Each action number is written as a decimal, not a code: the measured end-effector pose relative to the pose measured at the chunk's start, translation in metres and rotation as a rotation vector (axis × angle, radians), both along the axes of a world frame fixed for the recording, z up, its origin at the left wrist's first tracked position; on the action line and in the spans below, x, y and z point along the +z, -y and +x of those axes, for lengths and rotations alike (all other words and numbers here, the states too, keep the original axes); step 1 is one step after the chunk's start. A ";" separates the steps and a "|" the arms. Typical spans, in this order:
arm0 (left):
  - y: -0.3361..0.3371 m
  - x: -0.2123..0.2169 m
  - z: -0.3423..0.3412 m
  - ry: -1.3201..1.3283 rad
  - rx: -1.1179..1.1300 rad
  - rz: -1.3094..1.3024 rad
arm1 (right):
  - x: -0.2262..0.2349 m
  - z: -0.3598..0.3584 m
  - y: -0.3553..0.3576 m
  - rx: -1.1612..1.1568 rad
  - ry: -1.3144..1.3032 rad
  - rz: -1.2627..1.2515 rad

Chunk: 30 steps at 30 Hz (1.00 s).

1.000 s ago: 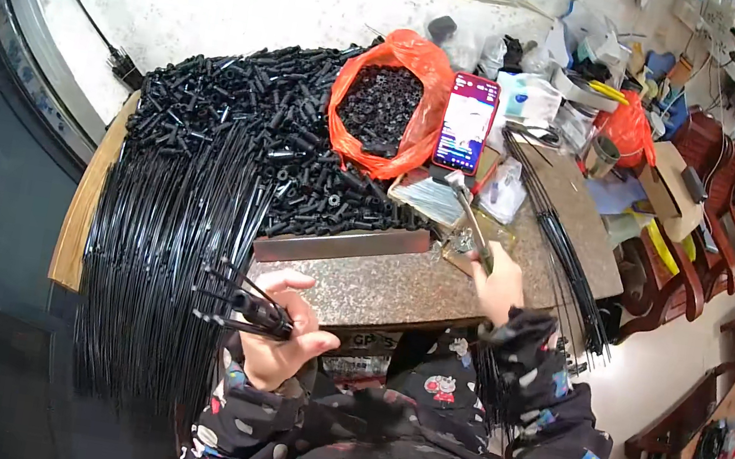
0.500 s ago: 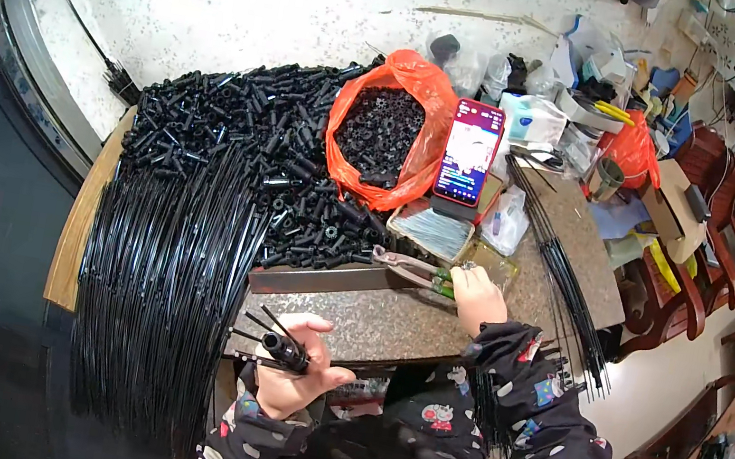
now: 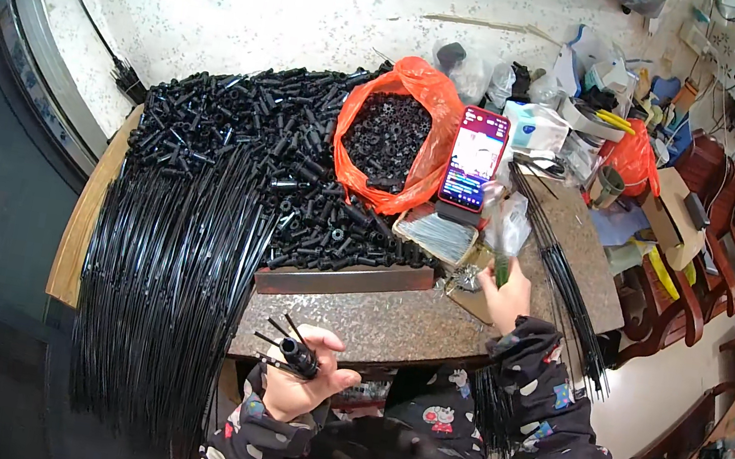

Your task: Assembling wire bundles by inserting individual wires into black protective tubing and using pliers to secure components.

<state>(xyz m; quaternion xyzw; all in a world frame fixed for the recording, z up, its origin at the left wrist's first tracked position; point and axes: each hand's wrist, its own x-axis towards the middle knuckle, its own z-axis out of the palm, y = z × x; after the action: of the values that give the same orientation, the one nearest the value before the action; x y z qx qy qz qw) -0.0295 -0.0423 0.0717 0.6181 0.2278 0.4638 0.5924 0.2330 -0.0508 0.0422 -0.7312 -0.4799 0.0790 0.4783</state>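
My left hand [image 3: 303,396], near the table's front edge, has its fingers curled round a black ribbed tubular part [image 3: 299,359]. Several thin black rods stick out from that part to the left. Further right, my right hand [image 3: 506,301] is closed on green-handled pliers [image 3: 502,269] beside a clear plastic bag [image 3: 511,222]. The jaws of the pliers are hard to make out against the bag. Just left of this hand lies a small cluster of metal bits [image 3: 467,278], too small to name.
A heap of black tubular parts [image 3: 232,112] covers the back left, behind a flat dark strip [image 3: 345,281]. Long black rods [image 3: 171,285] hang over the front edge. An orange bag [image 3: 444,112] of small black pieces, a phone [image 3: 475,155] and a tray of thin pins [image 3: 439,234] stand mid-table.
My right hand has moved right with the pliers, lifting them away from the dark strip and turning them toward the clear bag. My left hand has shifted slightly right, still gripping the tubular part.
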 end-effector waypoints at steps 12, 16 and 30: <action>0.015 0.038 0.047 -0.048 -0.058 0.062 | 0.063 -0.089 0.048 0.736 -1.052 0.359; 0.021 0.043 0.052 -0.024 -0.047 0.085 | 0.077 -0.107 0.061 0.755 -0.833 0.386; 0.030 0.048 0.037 -0.031 0.018 0.147 | 0.088 -0.119 0.064 0.815 -0.756 0.367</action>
<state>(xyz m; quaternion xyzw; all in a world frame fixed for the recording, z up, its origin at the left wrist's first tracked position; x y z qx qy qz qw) 0.0079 -0.0721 0.1197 0.6649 0.2081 0.4749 0.5376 0.1139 -0.1153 0.1301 -0.3139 -0.5241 0.4276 0.6663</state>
